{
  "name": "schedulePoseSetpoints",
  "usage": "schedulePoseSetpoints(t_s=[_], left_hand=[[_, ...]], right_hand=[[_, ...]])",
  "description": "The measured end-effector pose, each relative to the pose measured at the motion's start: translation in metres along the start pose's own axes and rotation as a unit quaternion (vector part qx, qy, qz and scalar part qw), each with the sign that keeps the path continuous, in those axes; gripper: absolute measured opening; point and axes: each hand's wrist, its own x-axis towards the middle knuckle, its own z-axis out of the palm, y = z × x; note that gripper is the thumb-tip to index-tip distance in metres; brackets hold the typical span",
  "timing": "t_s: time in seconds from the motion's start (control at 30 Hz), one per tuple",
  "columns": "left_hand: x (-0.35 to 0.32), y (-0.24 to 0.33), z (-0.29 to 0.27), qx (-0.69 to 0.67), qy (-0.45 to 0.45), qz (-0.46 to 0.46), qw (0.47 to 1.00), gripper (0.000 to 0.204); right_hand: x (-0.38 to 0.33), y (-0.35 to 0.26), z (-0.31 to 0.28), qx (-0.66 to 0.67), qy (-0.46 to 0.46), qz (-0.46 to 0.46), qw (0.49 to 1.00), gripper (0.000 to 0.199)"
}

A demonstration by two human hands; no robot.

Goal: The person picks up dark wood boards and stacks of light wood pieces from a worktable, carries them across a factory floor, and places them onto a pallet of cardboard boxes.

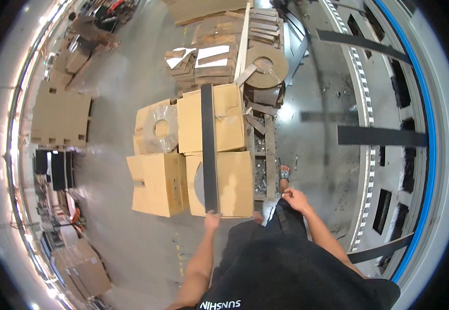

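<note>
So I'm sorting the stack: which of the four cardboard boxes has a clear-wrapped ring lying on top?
The far-left box. A clear-wrapped ring lies on it; the long dark strip held by the left hand crosses the two right boxes.

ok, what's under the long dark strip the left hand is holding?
The dark strip lies across two cardboard boxes, with the left hand at its near end. A round grey patch shows beside it on the near box; whatever is directly beneath is covered.

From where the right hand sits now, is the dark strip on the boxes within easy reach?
Probably not directly: the right hand rests by the thigh, off to the side, while the left hand already grips the strip's near end.
</note>
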Motion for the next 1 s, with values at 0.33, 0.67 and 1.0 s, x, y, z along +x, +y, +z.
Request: schedulePoseSetpoints(t_s=[0.33,0.67,1.0], left_hand=[[0.099,-0.035,0.027,0.126,0.073,-0.108,0.983,0.131],[0.147,-0.041,0.06,0.09,0.07,-0.088,0.99,0.14],[0.155,-0.049,0.058,0.104,0.081,-0.09,0.987,0.126]], right_hand=[[-0.089,0.035,0.017,-0.051,0.047,0.049,0.996,0.038],[-0.185,0.073,0.061,-0.016,-0.008,0.208,0.978,0.042],[-0.132,0.041,0.03,-0.029,0.012,0.159,0.987,0.042]])
